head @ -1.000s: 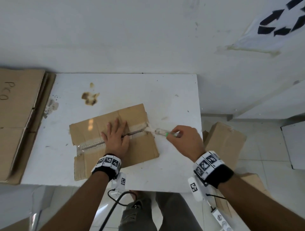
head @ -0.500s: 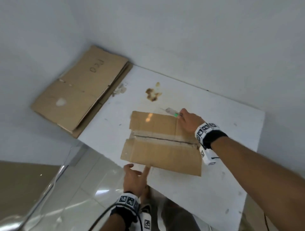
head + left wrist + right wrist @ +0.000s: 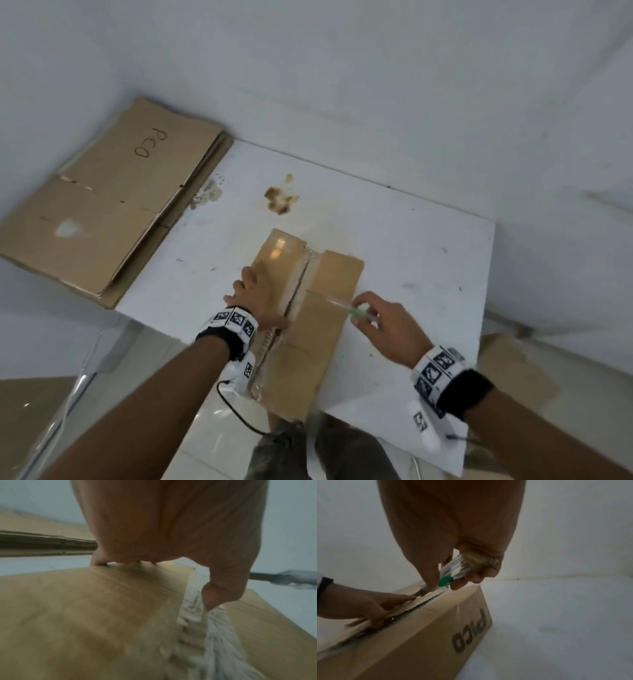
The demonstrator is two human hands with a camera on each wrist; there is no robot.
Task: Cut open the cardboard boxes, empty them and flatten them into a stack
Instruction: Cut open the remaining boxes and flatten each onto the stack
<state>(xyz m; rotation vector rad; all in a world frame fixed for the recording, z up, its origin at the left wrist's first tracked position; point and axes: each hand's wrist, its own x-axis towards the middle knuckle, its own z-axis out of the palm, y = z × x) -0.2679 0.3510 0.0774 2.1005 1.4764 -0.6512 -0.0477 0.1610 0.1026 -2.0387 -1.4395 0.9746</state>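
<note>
A brown cardboard box (image 3: pixel 318 329) marked PICO on its side (image 3: pixel 469 630) lies on the white table (image 3: pixel 418 253), its torn taped seam (image 3: pixel 301 281) running away from me. My left hand (image 3: pixel 257 294) rests on the box's left top flap, with its fingertips (image 3: pixel 99 561) at the far edge and its thumb (image 3: pixel 217 596) on the seam tape. My right hand (image 3: pixel 373 318) grips a clear-handled utility knife (image 3: pixel 342 306) with a green slider (image 3: pixel 446 581). Its blade (image 3: pixel 421 592) points at the seam, close to the left hand.
A stack of flattened cardboard (image 3: pixel 102 212) lies left of the table against the wall. Another cardboard box (image 3: pixel 507 366) sits on the floor at the right. A brown stain (image 3: pixel 279 200) marks the table behind the box. The box's near end overhangs the table's front edge.
The box has been turned so its seam runs away from me. My left hand came up from below the table onto the box. My right hand brought the knife from the far side to the seam.
</note>
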